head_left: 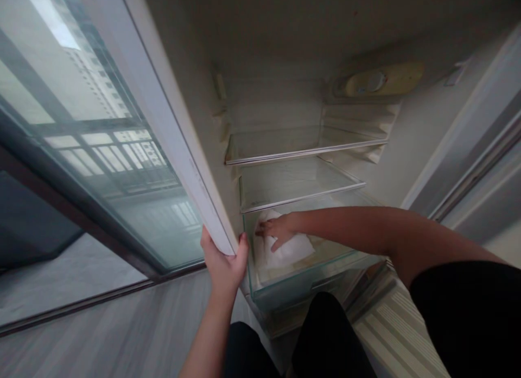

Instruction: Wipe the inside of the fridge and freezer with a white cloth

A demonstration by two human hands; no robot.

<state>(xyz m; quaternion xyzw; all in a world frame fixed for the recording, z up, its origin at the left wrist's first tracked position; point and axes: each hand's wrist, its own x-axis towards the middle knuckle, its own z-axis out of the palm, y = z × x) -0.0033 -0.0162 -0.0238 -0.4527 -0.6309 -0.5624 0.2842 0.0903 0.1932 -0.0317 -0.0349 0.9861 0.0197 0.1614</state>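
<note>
In the head view, my left hand (225, 258) is wrapped around the lower front edge of the refrigerator's left side wall (195, 188), thumb on the inner side and fingers outside. Inside the refrigerator, my right hand (279, 230) lies with its fingers spread on a white cloth or paper sheet (291, 251), pressing it down. That sheet rests on the lowest glass shelf (325, 260), near its left side. Part of it is hidden beneath the hand. My right forearm reaches in across the shelf from the right.
Two glass shelves, an upper (280, 148) and a middle one (293, 196), sit above the hand. A control housing with a dial (376, 82) is on the right inner wall. Below is a clear drawer (293, 313). A sliding glass door (158, 226) stands at left.
</note>
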